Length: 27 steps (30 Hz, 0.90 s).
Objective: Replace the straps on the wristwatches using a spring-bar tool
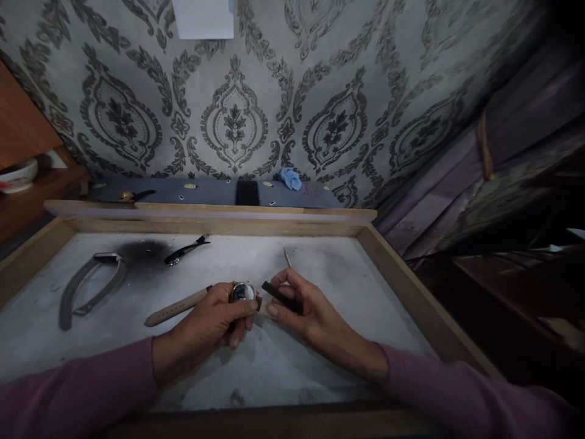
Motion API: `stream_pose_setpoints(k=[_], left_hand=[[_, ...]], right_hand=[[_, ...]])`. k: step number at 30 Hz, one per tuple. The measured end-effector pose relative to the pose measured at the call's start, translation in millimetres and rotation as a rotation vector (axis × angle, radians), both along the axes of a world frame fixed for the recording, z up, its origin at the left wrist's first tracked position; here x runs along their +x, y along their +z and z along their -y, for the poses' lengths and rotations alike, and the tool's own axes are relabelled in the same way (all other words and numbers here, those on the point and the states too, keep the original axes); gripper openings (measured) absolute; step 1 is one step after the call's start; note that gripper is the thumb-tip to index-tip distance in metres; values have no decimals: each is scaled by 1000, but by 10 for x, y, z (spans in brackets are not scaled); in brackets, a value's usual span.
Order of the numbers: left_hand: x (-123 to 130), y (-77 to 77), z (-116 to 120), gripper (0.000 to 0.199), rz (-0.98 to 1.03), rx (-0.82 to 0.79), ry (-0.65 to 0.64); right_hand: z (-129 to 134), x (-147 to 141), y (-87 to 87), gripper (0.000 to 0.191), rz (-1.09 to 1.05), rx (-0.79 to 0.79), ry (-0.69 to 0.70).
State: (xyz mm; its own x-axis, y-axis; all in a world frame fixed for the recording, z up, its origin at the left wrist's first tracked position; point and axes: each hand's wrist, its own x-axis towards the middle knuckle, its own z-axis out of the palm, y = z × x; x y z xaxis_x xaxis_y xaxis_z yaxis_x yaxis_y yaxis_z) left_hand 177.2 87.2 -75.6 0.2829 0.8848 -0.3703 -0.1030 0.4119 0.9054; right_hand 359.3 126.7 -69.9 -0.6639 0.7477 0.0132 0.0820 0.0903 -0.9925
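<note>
My left hand is closed round a round-faced wristwatch, its thumb along the lower edge of the case. A light brown strap piece with holes runs out to the left, beside that hand; whether it joins the watch is hidden. My right hand pinches a dark strap, and a pale end shows at its thumb, close to the watch's right side. Whether the strap touches the watch I cannot tell. Just beyond the right fingers, a thin metal tool points away.
In the wooden-framed tray lie a grey-strapped watch at left and a dark shiny strap-like item at the back. Behind the rim, a blue surface bears a black flat object, a crumpled blue cloth and a gold watch.
</note>
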Motion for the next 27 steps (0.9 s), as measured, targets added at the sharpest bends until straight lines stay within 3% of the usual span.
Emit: stream_pose_setpoints(k=[5,10,27], left_hand=[[-12,-10,-3,34,-15,-8,-12],[-20,-3,-13,34,-14,3,-8],[-23,-18,-9,28,11,3,30]], right_hand=[[-28,46,22,28,27,92,-65],[-67,76,12,30,231,229,8],[-22,56,35,33,272,211,50]])
